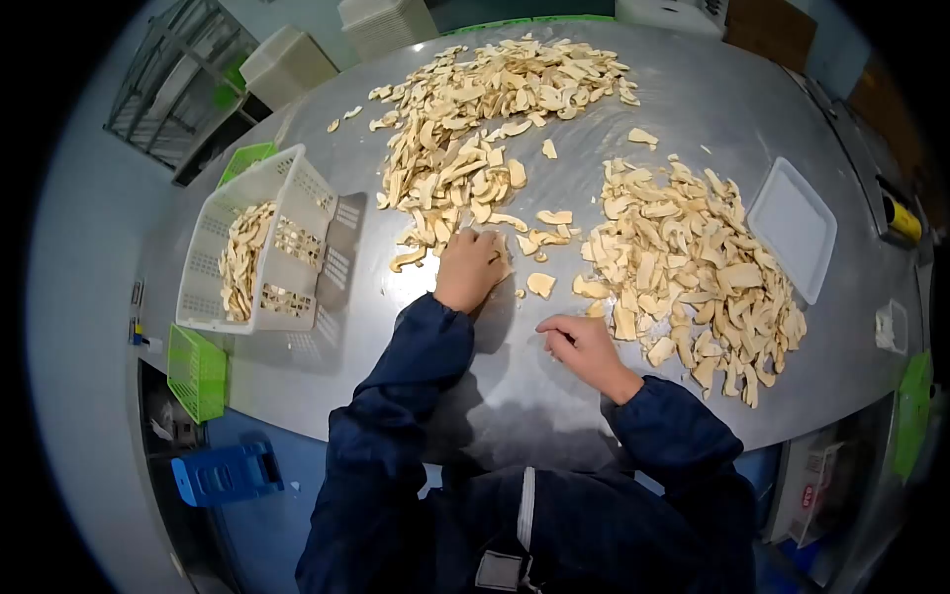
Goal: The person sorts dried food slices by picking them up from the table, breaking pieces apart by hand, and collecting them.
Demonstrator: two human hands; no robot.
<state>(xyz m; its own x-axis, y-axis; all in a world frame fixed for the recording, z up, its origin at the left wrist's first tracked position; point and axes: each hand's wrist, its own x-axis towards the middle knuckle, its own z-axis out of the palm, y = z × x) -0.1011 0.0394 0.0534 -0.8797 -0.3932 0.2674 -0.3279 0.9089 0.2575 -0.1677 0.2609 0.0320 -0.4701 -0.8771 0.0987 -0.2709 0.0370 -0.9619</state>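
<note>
Wearing a dark blue jacket [594, 525] with a white zip, a person is at the near edge of a shiny metal bench [297, 386]. Down on the floor, past the near left corner, is a blue stool [228, 475]. A green basket [198, 371] is at that corner too.

The right hand [586, 351] is over the bench, near the middle of the near edge. Its pointing finger is out, and its thumb is a little apart from it. The left hand [470, 267] is a bit farther in, bent down at the near end of the left heap [455, 129]. A pale slice [505, 255] is at its fingertips, but I cannot tell if they pinch it.

The right heap [693, 277] of pale slices is wide and lies toward the right edge. A few loose slices [541, 285] lie between the heaps. By the left edge is a white basket [220, 272] with holes and more slices [247, 257] in it. A flat white tray [792, 233] lies beside the right heap, close to the right edge. The left heap goes on almost to the far edge. Past that are white boxes [386, 25] in a stack. Past the far left corner is a metal rack [178, 79].
</note>
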